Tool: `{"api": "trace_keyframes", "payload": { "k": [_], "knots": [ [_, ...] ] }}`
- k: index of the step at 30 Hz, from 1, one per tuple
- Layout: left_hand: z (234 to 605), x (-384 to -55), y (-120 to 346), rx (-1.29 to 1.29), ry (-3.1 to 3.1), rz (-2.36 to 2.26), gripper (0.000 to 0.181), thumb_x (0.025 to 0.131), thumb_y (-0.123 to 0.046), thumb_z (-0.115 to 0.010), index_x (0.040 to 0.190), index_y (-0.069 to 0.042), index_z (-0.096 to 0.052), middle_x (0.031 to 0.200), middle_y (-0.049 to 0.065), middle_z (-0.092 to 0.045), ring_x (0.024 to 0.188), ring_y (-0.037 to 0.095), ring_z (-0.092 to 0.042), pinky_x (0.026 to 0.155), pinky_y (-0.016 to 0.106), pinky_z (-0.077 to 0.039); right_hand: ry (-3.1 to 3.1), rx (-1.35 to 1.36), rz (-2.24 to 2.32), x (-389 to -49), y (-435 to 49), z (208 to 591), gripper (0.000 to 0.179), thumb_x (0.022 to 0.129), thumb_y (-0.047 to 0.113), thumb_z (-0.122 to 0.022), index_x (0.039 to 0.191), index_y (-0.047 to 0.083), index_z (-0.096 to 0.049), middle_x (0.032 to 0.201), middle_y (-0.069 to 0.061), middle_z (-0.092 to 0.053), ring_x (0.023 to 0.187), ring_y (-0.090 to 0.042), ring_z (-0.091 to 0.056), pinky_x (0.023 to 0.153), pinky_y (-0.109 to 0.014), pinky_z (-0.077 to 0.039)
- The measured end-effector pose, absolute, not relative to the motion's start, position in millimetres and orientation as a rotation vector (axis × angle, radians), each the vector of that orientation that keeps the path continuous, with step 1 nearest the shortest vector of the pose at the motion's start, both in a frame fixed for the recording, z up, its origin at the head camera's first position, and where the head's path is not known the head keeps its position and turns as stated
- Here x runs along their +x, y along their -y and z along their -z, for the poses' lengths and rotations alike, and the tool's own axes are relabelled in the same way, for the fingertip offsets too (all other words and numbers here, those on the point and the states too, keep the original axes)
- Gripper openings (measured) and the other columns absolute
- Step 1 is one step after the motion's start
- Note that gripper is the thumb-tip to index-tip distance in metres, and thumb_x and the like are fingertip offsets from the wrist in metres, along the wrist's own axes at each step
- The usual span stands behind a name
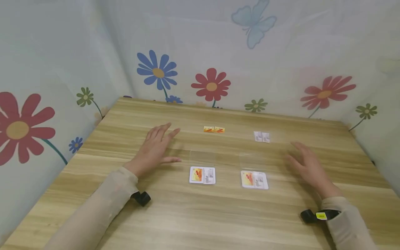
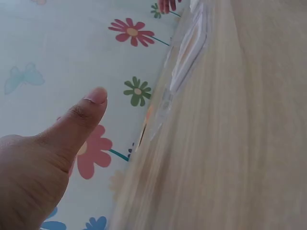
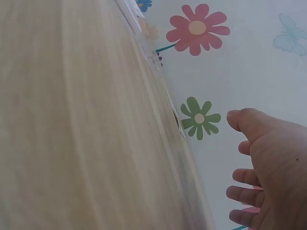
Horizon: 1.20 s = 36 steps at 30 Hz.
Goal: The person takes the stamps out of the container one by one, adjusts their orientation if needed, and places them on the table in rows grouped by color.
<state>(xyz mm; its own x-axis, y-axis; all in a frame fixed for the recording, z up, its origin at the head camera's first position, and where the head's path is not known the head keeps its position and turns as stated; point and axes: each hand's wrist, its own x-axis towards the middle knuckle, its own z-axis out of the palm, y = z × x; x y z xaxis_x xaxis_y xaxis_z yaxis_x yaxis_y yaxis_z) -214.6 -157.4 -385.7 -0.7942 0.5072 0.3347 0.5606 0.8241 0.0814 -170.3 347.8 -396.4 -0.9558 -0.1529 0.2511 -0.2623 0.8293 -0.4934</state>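
My left hand [image 1: 152, 151] is over the left of the table with fingers spread and nothing in it; its thumb [image 2: 79, 120] sticks out in the left wrist view. On the right, my right hand [image 1: 309, 169] is held with loosely bent fingers, also holding nothing. Between the hands lie two clear flat cases with lids folded back, a left case [image 1: 202, 175] and a right case [image 1: 254, 180]. Each contains an orange-yellow picture beside a grey-white one. Farther back are two small orange-yellow cards [image 1: 214, 129] side by side and two small grey-white cards [image 1: 261, 136].
The wooden table [image 1: 218, 215] ends at a white curtain [image 1: 193, 41] printed with flowers and a butterfly, hung behind it and along both sides. A black wrist camera [image 1: 142, 198] is strapped at the left sleeve, another camera [image 1: 308, 216] at the right.
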Motion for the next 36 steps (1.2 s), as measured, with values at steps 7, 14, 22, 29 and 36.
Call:
{"api": "trace_keyframes", "payload": {
  "k": [7,14,22,29,36],
  "knots": [
    [379.3,-210.7,155.8,-0.853,2.639,0.271,0.095,0.068,-0.061,-0.076,0.143,-0.013,-0.042,0.147,0.021,-0.038,0.134,0.038,-0.036,0.115,0.055,-0.023,2.783,0.293,-0.806,-168.3,-342.3,392.4,0.049,0.098,0.019,-0.052,0.139,-0.006,-0.04,0.136,-0.037,-0.041,0.118,-0.056,-0.043,0.093,-0.068,-0.036],
    [373.0,-206.3,150.9,-0.876,2.638,0.31,0.093,0.065,-0.059,-0.078,0.139,-0.013,-0.047,0.131,0.015,-0.053,0.124,0.034,-0.046,0.112,0.054,-0.029,2.717,0.241,-0.828,-167.5,-338.1,391.3,0.04,0.098,0.014,-0.053,0.133,-0.005,-0.047,0.123,-0.031,-0.052,0.103,-0.048,-0.055,0.083,-0.058,-0.047],
    [366.0,-199.4,143.9,-0.914,2.676,0.418,0.084,0.066,-0.053,-0.081,0.133,-0.01,-0.053,0.124,0.012,-0.058,0.119,0.033,-0.05,0.105,0.053,-0.036,2.623,0.203,-0.842,-166.7,-331.4,389.8,0.028,0.095,0.015,-0.057,0.117,-0.003,-0.058,0.11,-0.022,-0.061,0.09,-0.001,-0.053,0.071,-0.009,-0.04],
    [361.5,-193.8,139.1,-0.961,2.715,0.445,0.076,0.07,-0.048,-0.08,0.128,-0.008,-0.055,0.12,0.011,-0.06,0.116,0.031,-0.052,0.104,0.05,-0.039,2.588,0.209,-0.866,-166.0,-324.9,388.7,0.024,0.094,0.013,-0.058,0.112,-0.003,-0.059,0.105,-0.02,-0.062,0.084,0.019,-0.041,0.069,-0.006,-0.04],
    [361.3,-191.6,133.5,-1.033,2.672,0.467,0.069,0.07,-0.047,-0.081,0.122,-0.008,-0.058,0.116,0.008,-0.061,0.113,0.028,-0.054,0.102,0.047,-0.042,2.602,0.195,-0.868,-161.3,-316.9,386.3,0.026,0.095,0.015,-0.057,0.114,-0.003,-0.058,0.103,-0.019,-0.062,0.084,0.017,-0.042,0.07,-0.009,-0.041]
  ]
}}
